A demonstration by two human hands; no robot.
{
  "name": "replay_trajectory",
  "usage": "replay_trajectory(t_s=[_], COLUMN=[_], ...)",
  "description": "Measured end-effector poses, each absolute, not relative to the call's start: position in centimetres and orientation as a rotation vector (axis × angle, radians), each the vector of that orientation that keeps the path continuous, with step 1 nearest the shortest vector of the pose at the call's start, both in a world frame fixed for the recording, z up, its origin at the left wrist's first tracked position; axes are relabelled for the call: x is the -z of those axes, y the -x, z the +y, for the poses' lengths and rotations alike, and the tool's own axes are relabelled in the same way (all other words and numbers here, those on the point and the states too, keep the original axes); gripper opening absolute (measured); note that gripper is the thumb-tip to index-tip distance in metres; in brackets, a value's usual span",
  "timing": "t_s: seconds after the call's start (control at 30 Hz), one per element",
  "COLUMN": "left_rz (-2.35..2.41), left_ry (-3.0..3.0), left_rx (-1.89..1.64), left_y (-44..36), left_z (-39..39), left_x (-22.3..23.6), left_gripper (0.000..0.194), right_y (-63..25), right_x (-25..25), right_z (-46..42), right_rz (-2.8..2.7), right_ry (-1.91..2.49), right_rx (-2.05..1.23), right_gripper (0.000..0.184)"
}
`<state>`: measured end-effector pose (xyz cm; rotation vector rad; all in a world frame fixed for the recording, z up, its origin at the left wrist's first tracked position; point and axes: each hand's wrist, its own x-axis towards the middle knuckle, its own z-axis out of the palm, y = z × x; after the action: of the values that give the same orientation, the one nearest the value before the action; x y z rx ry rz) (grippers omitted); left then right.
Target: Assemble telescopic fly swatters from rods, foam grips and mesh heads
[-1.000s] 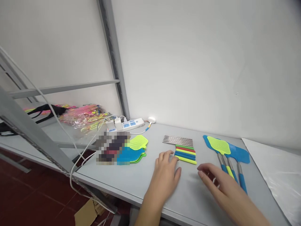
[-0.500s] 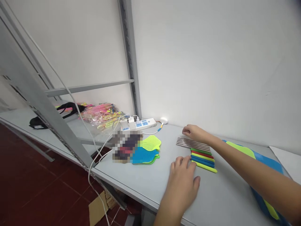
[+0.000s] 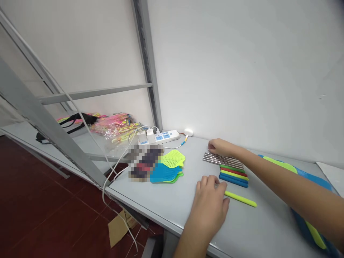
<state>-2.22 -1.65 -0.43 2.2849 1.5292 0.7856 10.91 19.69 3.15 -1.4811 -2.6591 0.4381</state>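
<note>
Head view: I look forward and down onto a grey worktop (image 3: 169, 204), both bare hands in sight.
Left hand (image 3: 210, 204): palm down, fingers bent, thumb a little apart from them; the index finger covers the left end of a yellow-green tube (image 3: 242, 199). I can't tell whether the grip pinches that end or only presses it.
Loose tube: lies slightly slanted on the worktop, nearer me than the others and clear of them.
Tube row (image 3: 233, 176): five side by side, from the far side green, red, yellow, blue, blue.
Right hand (image 3: 220, 147): reached across, fingers curled in at the far left of the metal rods (image 3: 221, 160). Fingertips hidden from me; can't tell how tightly the grip is drawn in, or whether it has a rod.
Rods: parallel, just beyond the tube row.
Mesh heads (image 3: 164, 172): stacked to the left, blue and yellow-green showing, beside a pixelated patch.
Swatters (image 3: 315, 176): far right, partly hidden behind the right forearm.
Power strip (image 3: 169, 137): by the wall, plugs in it.
</note>
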Motion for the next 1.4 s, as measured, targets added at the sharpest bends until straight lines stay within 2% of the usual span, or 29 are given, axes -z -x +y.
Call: replay_trajectory(t_s=[0.17, 0.33, 0.43, 0.57, 0.77, 1.0, 1.4], left_rz=[1.497, 1.27, 1.185, 1.171, 1.238, 1.346, 1.281], left_ry=[-2.329, -2.192, -2.096, -2.026, -2.014, -1.983, -1.775], left_rx=[-0.738, -0.944, -1.161, -1.256, -1.169, -1.161, -1.216], left_y=[2.3, 2.4, 2.4, 2.4, 2.2, 2.2, 2.3], left_z=[-1.5, -2.0, -2.2, -2.1, -2.2, -2.1, -2.4], left_x=[0.7, -0.6, -1.2, -1.4, -1.6, -1.5, -1.5], left_gripper=[0.009, 0.006, 0.009, 0.011, 0.012, 0.012, 0.015], right_y=[-13.0, -15.0, -14.8, -13.4, -11.3, -10.7, -9.8], right_x=[-6.4, -11.6, -14.3, -16.6, -15.9, -14.0, -14.8], right_z=[18.5, 14.6, 10.3, 4.3, 0.8, 1.7, 1.4], right_rz=[-2.421, -2.059, -1.584, -1.266, -1.146, -1.097, -1.122], right_ry=[1.453, 1.293, 0.949, 0.779, 0.609, 0.563, 0.535], right_rx=[-0.369, -0.354, -0.664, -1.0, -1.231, -1.33, -1.364], right_gripper=[0.017, 0.014, 0.007, 0.026, 0.048, 0.045, 0.043])
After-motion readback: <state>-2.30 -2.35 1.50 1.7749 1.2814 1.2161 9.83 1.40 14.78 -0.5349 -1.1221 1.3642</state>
